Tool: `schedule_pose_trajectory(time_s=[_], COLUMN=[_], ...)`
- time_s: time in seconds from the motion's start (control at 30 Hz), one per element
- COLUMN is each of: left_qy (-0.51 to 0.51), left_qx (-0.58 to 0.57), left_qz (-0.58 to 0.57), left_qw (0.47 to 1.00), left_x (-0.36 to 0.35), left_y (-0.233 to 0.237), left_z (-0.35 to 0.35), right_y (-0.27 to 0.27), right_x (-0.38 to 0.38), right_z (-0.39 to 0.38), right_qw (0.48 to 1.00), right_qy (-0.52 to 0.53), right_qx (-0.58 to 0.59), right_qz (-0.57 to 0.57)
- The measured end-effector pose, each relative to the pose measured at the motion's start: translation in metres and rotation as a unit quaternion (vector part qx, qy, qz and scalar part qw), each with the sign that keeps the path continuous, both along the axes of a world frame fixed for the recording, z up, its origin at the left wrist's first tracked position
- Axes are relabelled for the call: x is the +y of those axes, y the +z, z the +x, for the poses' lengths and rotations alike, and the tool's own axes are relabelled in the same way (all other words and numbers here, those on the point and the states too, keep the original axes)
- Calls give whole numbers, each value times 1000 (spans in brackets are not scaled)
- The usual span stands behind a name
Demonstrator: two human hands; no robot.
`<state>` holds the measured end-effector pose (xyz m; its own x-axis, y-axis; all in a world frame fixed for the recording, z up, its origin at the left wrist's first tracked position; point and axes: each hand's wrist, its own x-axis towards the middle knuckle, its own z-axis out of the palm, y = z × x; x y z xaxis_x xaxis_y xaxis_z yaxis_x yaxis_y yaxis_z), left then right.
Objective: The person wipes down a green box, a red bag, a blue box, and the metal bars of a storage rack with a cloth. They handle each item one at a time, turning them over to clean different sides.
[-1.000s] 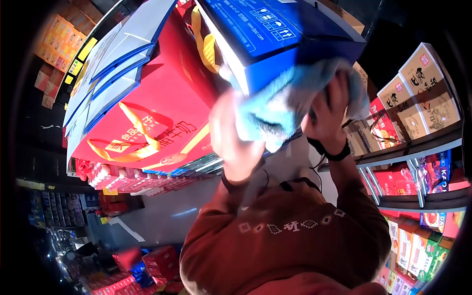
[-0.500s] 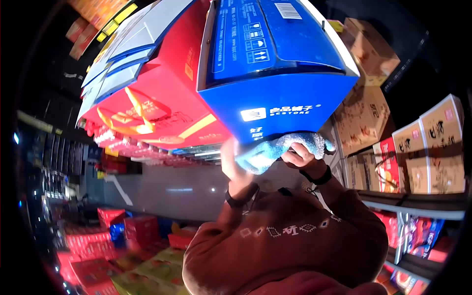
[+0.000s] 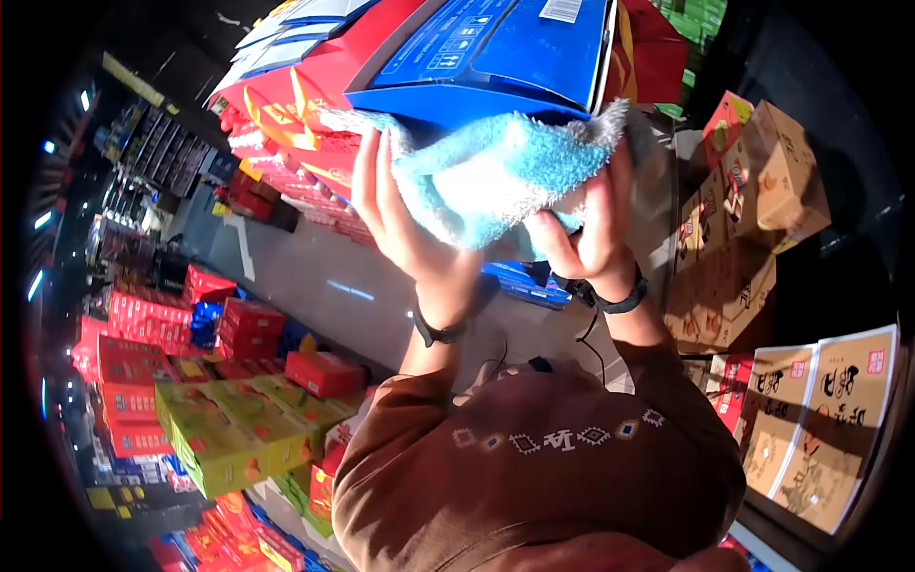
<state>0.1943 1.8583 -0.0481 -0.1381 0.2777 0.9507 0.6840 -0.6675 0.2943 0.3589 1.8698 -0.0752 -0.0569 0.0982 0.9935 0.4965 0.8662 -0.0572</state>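
A fluffy blue and white cloth [image 3: 505, 176] is spread out between my hands in front of the blue box [image 3: 477, 100]. My left hand [image 3: 405, 224] holds its left side, with long straight fingers against the fabric and some of them hidden behind it. On the other side, my right hand [image 3: 591, 229] grips the cloth, thumb and bent fingers showing at its lower right edge. The cloth's upper edge overlaps the front of the blue box. Beside that box stands a red gift box [image 3: 329, 81] with an orange ribbon. Both wrists wear black bands.
Brown cartons [image 3: 734, 205] are stacked on the right, with taller printed cartons [image 3: 820, 419] below them. Yellow-green boxes [image 3: 238, 429] and piles of red boxes [image 3: 143, 324] stand at the lower left. Grey floor [image 3: 334, 276] runs between the stacks.
The cloth was bunched between my hands and is now opened out wider. Both hands have risen in view and moved apart. The view has shifted, showing more boxes at the lower left.
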Motion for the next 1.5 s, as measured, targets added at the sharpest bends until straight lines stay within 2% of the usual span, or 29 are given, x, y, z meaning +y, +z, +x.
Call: schedule_pose_trajectory(time_s=[0.13,0.2,0.3,0.37,0.47,0.63,0.7,0.93,1.07,1.13,1.23,1.3,1.37,1.5], left_qy=[-5,1,9,4,6,9,29,-1,-9,-23,-10,-3,1,22], left_qx=[10,33,46,8,11,19,41,14,25,35,53,38,60,41], left_qz=[-41,-67,-111,-138,-138,-117,-93,7,27,36,-13,-53,-71,-150], left_qw=[999,997,993,990,990,993,994,1000,999,998,998,998,996,988], left_x=[-10,-20,-31,-35,-36,-31,-25,-11,-7,-8,-14,-17,-21,-31], left_y=[-35,-60,-107,-137,-159,-137,-110,9,19,7,-32,-74,-118,-188], left_z=[15,22,26,28,30,29,29,38,38,38,33,31,27,23], right_y=[-32,-66,-113,-140,-155,-126,-98,20,31,27,-20,-63,-110,-160], right_x=[-3,-2,-7,-12,-20,-12,-3,17,17,10,7,0,-1,-17], right_z=[4,18,24,26,25,29,29,33,30,27,23,24,22,21], right_qw=[994,981,976,973,970,975,982,983,983,981,979,975,978,977], right_qy=[48,65,71,78,88,91,101,141,147,163,145,124,116,90], right_qx=[-15,-80,-98,-101,-88,-97,-83,-80,-70,-48,-51,-68,-73,-77], right_qz=[-101,-163,-179,-191,-209,-178,-139,-87,-87,-96,-136,-172,-155,-177])
